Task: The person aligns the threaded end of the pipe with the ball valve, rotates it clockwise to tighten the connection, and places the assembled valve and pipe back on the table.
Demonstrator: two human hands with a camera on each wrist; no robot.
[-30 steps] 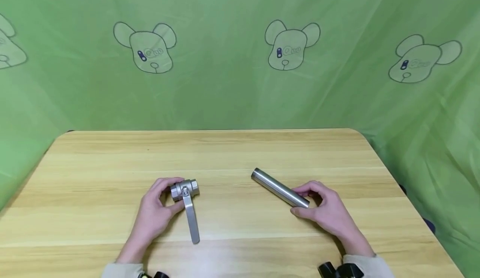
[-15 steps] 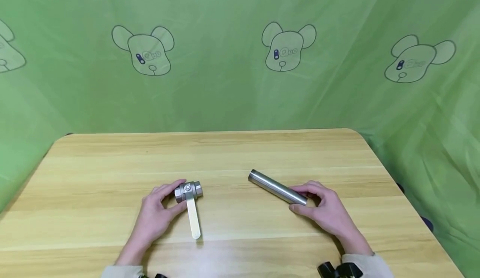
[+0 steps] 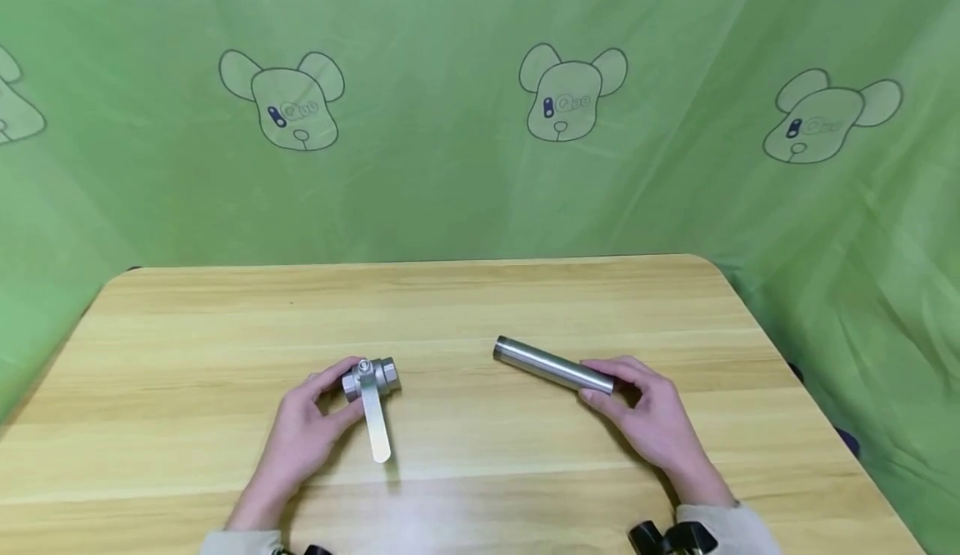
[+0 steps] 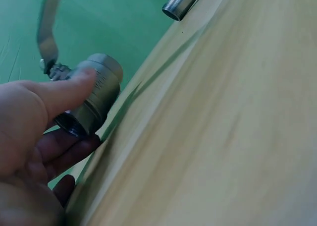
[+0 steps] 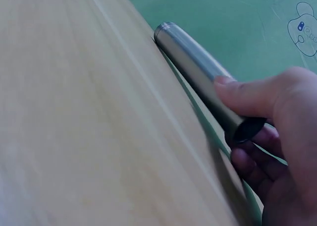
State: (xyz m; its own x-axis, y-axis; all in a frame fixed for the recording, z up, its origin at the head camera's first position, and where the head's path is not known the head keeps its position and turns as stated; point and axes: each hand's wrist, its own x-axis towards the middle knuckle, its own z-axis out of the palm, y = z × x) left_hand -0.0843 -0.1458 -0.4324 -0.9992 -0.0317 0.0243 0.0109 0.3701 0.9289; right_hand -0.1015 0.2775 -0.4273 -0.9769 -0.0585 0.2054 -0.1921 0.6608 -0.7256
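Note:
My left hand [image 3: 311,422] pinches a metal ball valve [image 3: 384,374] by its body, thumb on the near side and fingers on the far side. Its long flat lever [image 3: 375,422] points toward me in the head view. In the left wrist view the round open end of the valve body [image 4: 74,124] faces the palm. My right hand [image 3: 652,413] grips a steel pipe [image 3: 547,365] near its right end, between thumb and fingers. Fine threads ring the pipe's far end [image 5: 163,28] in the right wrist view. A gap separates pipe and valve.
Both hands work over a wood-grain table [image 3: 450,305] with rounded far corners. A green curtain [image 3: 435,163] printed with bear heads hangs behind it and along the right side. Black wrist cameras [image 3: 671,538] sit at the sleeves.
The valve has tilted in my left hand, so its lever's tip sits higher in view. My right hand has turned the pipe to lie more crosswise, its right end moving away from me.

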